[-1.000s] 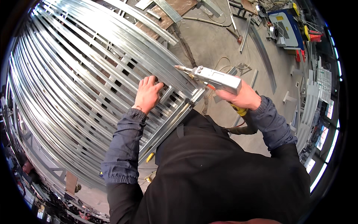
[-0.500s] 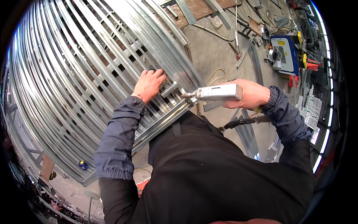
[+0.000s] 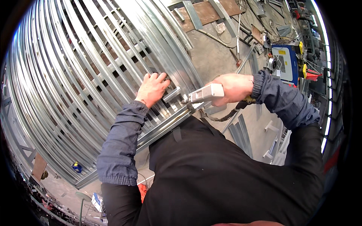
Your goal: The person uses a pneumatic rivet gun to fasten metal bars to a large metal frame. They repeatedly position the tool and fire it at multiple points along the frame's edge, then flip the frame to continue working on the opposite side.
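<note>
My right hand [image 3: 235, 88] is closed around the grip of a silvery, boxy welding gun [image 3: 206, 93]. Its nozzle points left and sits at the near corner of a frame of shiny metal bars [image 3: 90, 75], by the near rail [image 3: 169, 122]. A dark cable hangs below that hand. Curled over one of the bars, my left hand [image 3: 151, 89] lies a little left of the nozzle, its fingertips bent down and partly hidden. Between the hand and the nozzle lies a short metal piece [image 3: 172, 94].
Loose metal strips [image 3: 192, 15] and a brown board [image 3: 207, 13] are at the back. A blue-and-white machine [image 3: 285, 62] stands at the right, with cables and scrap around it. A small blue-and-yellow object [image 3: 76, 167] is at the frame's left end. More metal profiles [image 3: 240, 135] lie to my right.
The welding gun and my right hand have shifted left, with the right forearm raised higher. My left hand has barely moved on the bars. The view has tilted slightly.
</note>
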{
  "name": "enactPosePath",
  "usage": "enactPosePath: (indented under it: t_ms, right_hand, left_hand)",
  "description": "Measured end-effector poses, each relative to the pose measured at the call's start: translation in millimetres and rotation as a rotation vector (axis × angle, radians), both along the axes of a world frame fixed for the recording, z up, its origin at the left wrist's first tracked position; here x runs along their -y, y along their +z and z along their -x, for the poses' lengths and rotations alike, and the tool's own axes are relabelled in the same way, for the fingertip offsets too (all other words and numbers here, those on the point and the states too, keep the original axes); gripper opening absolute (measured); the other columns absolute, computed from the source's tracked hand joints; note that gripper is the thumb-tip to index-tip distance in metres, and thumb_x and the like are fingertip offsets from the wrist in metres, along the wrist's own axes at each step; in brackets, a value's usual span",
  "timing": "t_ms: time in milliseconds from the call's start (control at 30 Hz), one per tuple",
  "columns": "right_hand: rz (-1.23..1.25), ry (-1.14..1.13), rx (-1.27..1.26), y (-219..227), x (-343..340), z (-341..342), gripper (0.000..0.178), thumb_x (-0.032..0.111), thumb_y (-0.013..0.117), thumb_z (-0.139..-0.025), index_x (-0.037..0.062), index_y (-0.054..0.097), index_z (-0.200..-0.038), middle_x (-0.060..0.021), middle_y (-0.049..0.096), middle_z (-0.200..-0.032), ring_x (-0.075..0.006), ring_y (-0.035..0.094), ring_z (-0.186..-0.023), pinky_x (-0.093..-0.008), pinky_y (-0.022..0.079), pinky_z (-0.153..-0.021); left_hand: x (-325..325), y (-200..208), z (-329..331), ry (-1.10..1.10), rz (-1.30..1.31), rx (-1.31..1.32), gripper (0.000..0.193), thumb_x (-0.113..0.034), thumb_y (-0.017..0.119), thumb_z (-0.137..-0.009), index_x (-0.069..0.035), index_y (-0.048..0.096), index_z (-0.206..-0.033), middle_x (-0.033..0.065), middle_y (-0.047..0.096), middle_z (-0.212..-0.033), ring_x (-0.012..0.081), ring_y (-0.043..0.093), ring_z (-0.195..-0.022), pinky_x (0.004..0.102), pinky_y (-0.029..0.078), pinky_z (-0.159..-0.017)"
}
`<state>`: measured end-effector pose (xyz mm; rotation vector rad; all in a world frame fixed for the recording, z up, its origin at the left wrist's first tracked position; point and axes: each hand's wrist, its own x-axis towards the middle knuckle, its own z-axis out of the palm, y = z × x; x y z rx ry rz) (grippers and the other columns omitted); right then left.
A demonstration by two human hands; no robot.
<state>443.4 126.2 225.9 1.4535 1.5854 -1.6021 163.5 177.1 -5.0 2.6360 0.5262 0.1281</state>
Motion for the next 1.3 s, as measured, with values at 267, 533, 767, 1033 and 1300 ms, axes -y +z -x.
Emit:
enactPosePath:
  t_ms: [267,533,767,1033,1300]
  right_hand:
    - [0.151,0.183,0.070,-26.0,-51.1,21.7,0.047,0.036,0.078,-0.089,0.0039,0.073,-0.124,-0.0185,0.077,-0.096,-0.0325,0.073,-0.087,-0.0411,0.059,-0.081]
    - [0.257,0.291,0.046,-51.6,-78.8,42.5,0.038,0.038,0.076,-0.090,0.0044,0.077,-0.108,-0.0130,0.076,-0.088,-0.0260,0.072,-0.078,-0.0389,0.059,-0.075]
    - [0.214,0.487,0.106,-54.0,-88.9,66.8,0.042,0.041,0.075,-0.090,0.0031,0.076,-0.109,-0.0182,0.077,-0.091,-0.0342,0.073,-0.083,-0.0437,0.059,-0.079]
    - [0.147,0.656,0.151,-58.1,-89.7,88.1,0.042,0.042,0.074,-0.090,0.0034,0.076,-0.106,-0.0168,0.078,-0.093,-0.0348,0.075,-0.088,-0.0437,0.060,-0.081]
    - [0.166,0.677,0.166,-62.2,-91.7,98.8,0.043,0.040,0.074,-0.089,0.0038,0.075,-0.111,-0.0209,0.078,-0.097,-0.0401,0.075,-0.093,-0.0463,0.060,-0.085]
  left_hand:
    - [5.7,-8.1,-0.5,0.086,-0.006,0.150,0.026,-0.021,0.073,-0.087,-0.018,0.071,-0.113,0.0008,0.059,-0.115,0.0223,0.057,-0.103,0.0405,0.043,-0.089]
    - [8.1,-19.4,4.3,0.107,0.004,0.139,0.038,-0.026,0.078,-0.084,-0.019,0.072,-0.121,-0.0014,0.062,-0.128,0.0210,0.057,-0.108,0.0406,0.043,-0.095]
    - [8.4,-18.9,5.1,0.117,0.008,0.134,0.037,-0.026,0.078,-0.085,-0.019,0.072,-0.121,-0.0029,0.062,-0.129,0.0204,0.057,-0.108,0.0404,0.044,-0.097]
    - [7.3,-20.6,5.5,0.136,0.028,0.188,0.031,-0.026,0.076,-0.085,-0.018,0.073,-0.115,-0.0021,0.062,-0.122,0.0202,0.058,-0.107,0.0398,0.045,-0.098]
    - [7.7,-23.1,6.0,0.150,0.027,0.213,0.029,-0.026,0.076,-0.085,-0.018,0.074,-0.113,-0.0028,0.063,-0.120,0.0204,0.059,-0.106,0.0392,0.045,-0.097]
